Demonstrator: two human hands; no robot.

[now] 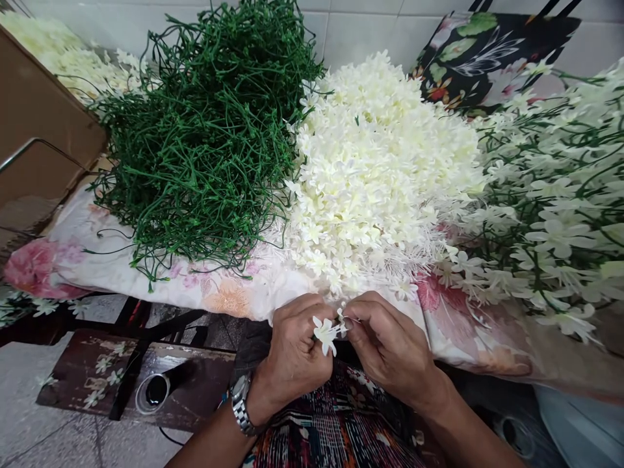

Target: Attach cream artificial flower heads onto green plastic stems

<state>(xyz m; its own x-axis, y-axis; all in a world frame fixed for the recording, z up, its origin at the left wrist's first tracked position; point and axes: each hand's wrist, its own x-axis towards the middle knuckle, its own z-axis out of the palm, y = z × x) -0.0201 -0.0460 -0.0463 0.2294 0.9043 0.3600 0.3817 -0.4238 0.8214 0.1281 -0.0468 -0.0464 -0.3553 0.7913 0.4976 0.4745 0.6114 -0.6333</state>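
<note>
My left hand (298,344) is closed, with a white artificial flower (325,334) sticking out between thumb and forefinger; its stem is hidden in my fist. My right hand (390,344) pinches a small white flower piece (342,318) right beside that bloom, thumb against forefinger, and fine white threads show at the fingertips. Both hands meet at the front edge of the cloth-covered table. Straight ahead of them lies a heap of loose white petals (375,162). To its left rises a tangled pile of green plastic stems (205,143).
On the right lies a mass of white flowers on green stems (560,240). A cardboard box (43,97) stands at the left, and a dark floral panel (497,58) leans at the back. Below left, a wooden bench (195,370) carries a clear cup (152,392) with dark contents.
</note>
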